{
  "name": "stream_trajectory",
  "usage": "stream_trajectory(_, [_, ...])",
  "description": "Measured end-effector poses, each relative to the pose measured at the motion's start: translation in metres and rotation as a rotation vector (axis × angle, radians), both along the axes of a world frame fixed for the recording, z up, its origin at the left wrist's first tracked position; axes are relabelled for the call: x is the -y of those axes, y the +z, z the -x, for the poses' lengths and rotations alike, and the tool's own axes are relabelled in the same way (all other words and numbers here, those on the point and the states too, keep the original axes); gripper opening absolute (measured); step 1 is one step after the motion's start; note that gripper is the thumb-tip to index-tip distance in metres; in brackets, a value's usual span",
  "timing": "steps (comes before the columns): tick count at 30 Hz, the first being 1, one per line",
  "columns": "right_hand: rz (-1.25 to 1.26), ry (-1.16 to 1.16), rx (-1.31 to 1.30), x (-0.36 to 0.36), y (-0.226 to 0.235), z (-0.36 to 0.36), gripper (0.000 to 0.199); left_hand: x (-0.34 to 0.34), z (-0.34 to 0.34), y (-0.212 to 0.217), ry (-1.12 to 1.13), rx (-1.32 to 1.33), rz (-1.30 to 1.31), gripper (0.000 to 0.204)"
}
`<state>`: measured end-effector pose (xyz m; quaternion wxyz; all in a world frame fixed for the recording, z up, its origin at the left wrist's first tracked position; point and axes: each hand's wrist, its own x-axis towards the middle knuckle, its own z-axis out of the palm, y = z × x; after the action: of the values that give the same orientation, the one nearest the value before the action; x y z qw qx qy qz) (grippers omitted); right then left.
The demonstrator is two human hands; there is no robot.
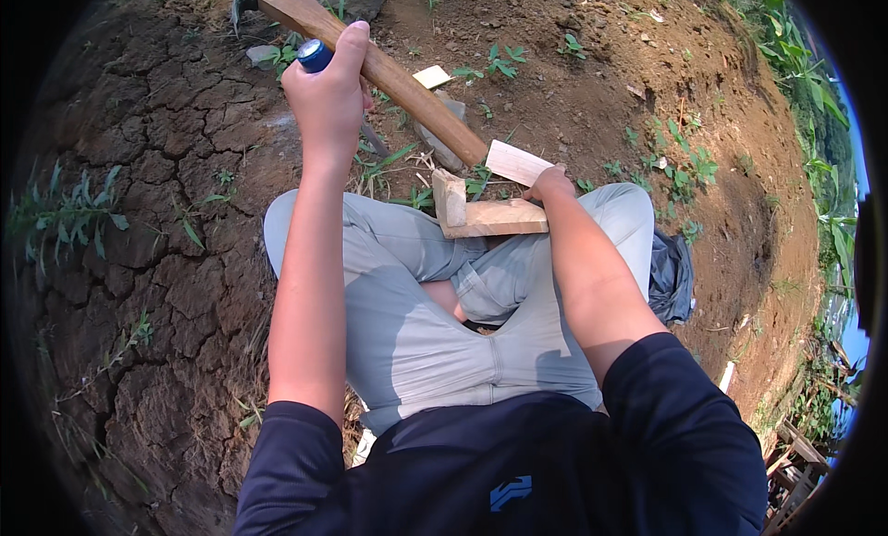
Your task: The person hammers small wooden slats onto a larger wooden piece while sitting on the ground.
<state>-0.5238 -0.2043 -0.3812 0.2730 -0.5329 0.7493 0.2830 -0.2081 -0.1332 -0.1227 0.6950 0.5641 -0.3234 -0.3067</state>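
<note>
My left hand (326, 97) is closed round the blue handle (314, 55) of what looks like a chisel, its metal-capped end up; a dark shaft shows below the fist. Close beyond that hand, the long wooden handle of a hammer (421, 106) slants from upper left toward the middle; whether the hand touches it I cannot tell. My right hand (553, 183) is closed on the wooden frame (495, 218), made of joined pale boards, over my crossed legs. One pale board (518, 163) angles up beside the fingers, and a short upright block (450, 198) rises at the frame's left end.
A grey stone (442, 134) lies under the hammer handle, with a small pale wood offcut (432, 77) beyond it. Cracked brown soil (166, 175) spreads to the left. Small green plants dot the ground, and a black plastic bag (672, 275) sits beside my right knee.
</note>
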Motion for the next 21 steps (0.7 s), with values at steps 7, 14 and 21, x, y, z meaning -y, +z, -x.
stream_trajectory(7, [0.164,-0.044,-0.030,-0.004,0.007,-0.003,0.100,-0.016,-0.011,0.011,0.031,0.031,0.010,0.030])
stream_trajectory(14, [0.484,0.130,0.218,0.019,0.081,-0.027,0.081,-0.021,-0.033,0.011,0.080,0.097,-0.018,0.027])
stream_trajectory(21, [0.564,0.094,0.435,0.066,0.080,-0.054,0.072,0.001,-0.018,-0.009,0.029,0.054,-0.046,0.027])
